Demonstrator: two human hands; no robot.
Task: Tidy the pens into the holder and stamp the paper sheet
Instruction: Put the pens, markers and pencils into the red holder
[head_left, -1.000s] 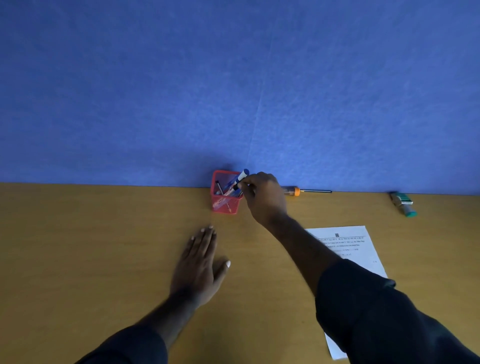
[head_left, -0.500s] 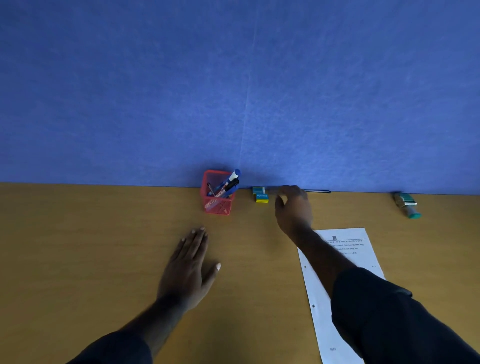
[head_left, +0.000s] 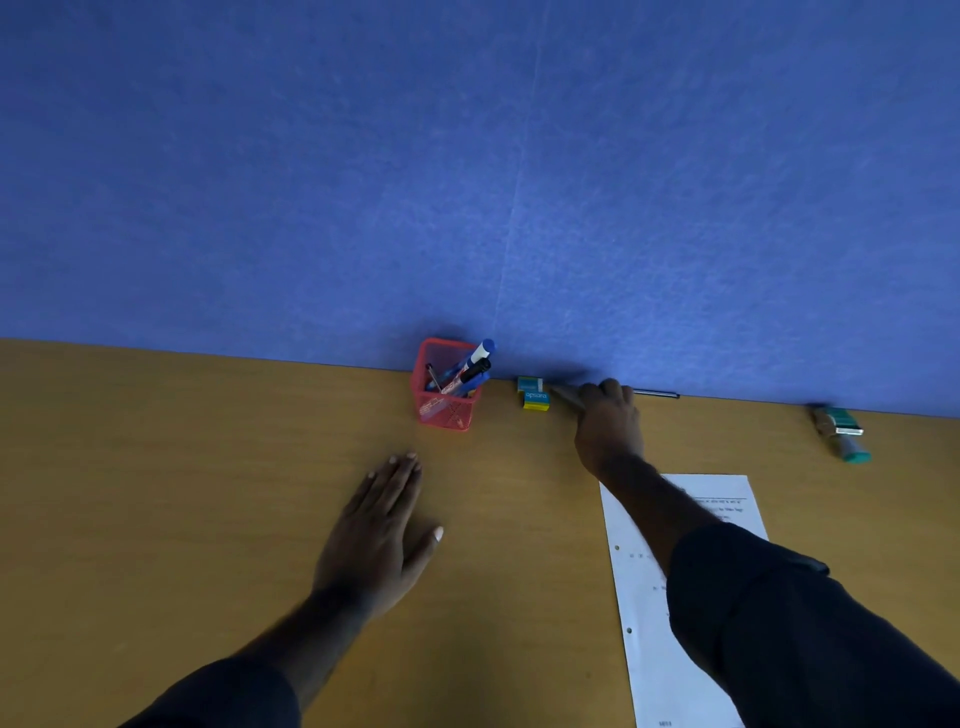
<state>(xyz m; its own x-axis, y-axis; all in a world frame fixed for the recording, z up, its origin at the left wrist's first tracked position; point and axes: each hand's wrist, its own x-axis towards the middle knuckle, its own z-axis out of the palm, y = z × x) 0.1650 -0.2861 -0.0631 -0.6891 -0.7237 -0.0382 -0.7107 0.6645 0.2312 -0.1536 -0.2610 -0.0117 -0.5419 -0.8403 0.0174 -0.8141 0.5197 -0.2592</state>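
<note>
Head view, right hand (head_left: 608, 426) reaching far, grip curled on pen (head_left: 655, 393), left hand (head_left: 382, 530) flat, fingers straight

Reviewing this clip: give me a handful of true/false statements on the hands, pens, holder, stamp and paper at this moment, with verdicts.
1. The left hand lies flat on the table. True.
2. The red holder is empty. False: several pens stand in it.
3. The right hand is on a long pen by the blue wall. True.
4. The green stamp sits on the paper sheet. False: it lies apart, on the table.
5. The erasers lie left of the holder. False: they lie to its right.
</note>
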